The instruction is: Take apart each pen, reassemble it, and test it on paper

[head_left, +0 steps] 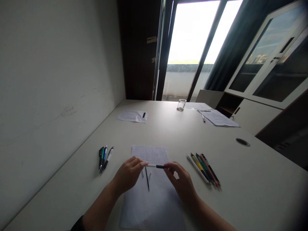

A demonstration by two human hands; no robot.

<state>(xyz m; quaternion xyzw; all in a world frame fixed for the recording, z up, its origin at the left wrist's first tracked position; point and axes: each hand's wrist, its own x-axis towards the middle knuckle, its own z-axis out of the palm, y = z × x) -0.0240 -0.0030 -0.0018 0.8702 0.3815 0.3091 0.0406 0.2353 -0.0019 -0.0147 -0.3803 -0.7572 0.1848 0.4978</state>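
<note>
Between my two hands a white pen barrel with a dark grip (pixel 155 166) is held level above the papers. My left hand (pixel 128 173) pinches its white end, and the fingertips of my right hand (pixel 180 179) close on its dark end. Below the pen, a thin dark refill (pixel 147 181) lies on a blank sheet (pixel 152 208). Small pale pen parts (pixel 150 172) lie beside it, partly hidden by my left hand. A sheet with dense lines of writing (pixel 150 152) lies just beyond my hands.
Several pens (pixel 104 159) lie grouped at the left, and several coloured pens (pixel 203 170) at the right. Farther back are a paper (pixel 133 116), a glass jar (pixel 181 105), a stack of papers (pixel 220 117) and a pen (pixel 203 118). A round cable hole (pixel 242 142) is at right.
</note>
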